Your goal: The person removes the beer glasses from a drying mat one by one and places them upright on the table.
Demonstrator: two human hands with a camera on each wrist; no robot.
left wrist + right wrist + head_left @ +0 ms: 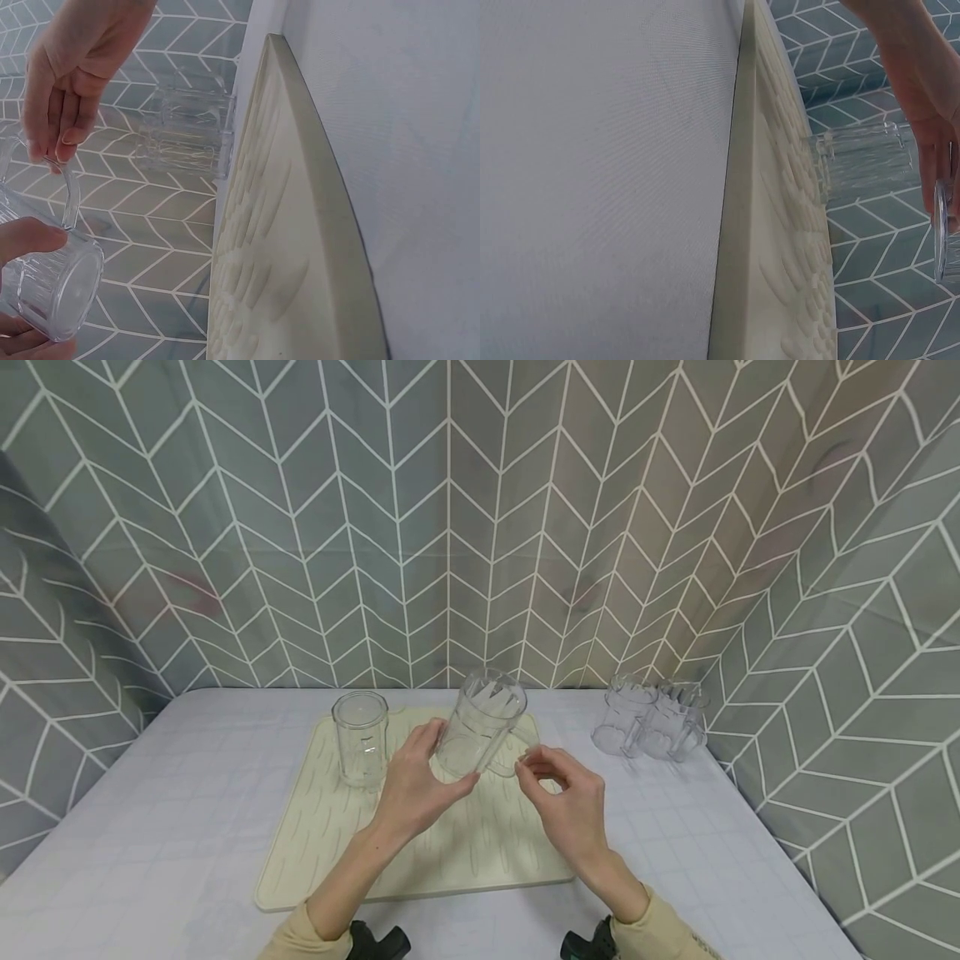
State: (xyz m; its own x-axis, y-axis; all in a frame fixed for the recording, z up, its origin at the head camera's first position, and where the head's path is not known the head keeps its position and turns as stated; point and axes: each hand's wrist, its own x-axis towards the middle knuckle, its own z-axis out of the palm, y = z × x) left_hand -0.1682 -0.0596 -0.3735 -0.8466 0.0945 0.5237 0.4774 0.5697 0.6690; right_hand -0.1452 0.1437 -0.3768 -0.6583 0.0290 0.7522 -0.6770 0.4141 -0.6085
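A clear glass mug (480, 727) is held tilted above the pale ribbed mat by my left hand (416, 781), thumb on the near side and fingers behind. My right hand (570, 797) pinches the mug's handle (73, 199) between thumb and fingertips. In the left wrist view the mug's round base (77, 291) faces the mat side. A second clear glass mug (360, 739) stands upright on the mat's left part, close to my left hand. The right wrist view shows it behind my left hand (926, 112); most of the held mug is cut off there.
The cream mat (315, 852) lies on a white-clothed table (150, 827). Two more clear mugs, one on the left (618, 718) and one on the right (671, 727), stand side by side at the back right. A patterned curtain (465, 527) encloses the back and sides.
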